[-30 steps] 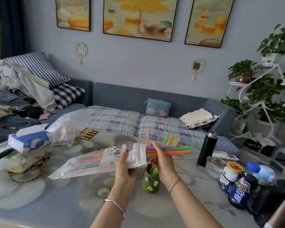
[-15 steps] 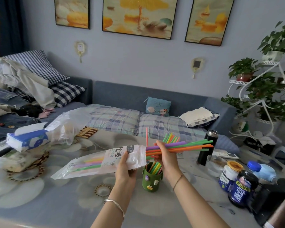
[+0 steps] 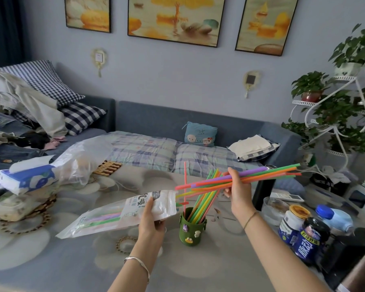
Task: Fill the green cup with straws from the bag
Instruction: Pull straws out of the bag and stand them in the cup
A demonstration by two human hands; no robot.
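Straw bundle (image 3: 251, 175) now drawn clear of bag (image 3: 118, 211) — right hand (image 3: 237, 191) clamped on it, left hand (image 3: 151, 218) clamped on bag; ready for green cup (image 3: 192, 230), frame centre.

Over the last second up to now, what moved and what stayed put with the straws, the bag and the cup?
The right hand drew its bundle of straws out to the right; they were half inside the bag and are now almost wholly clear of its mouth. The left hand kept its grip on the bag near the opening. The green cup stayed on the table, holding the same straws.
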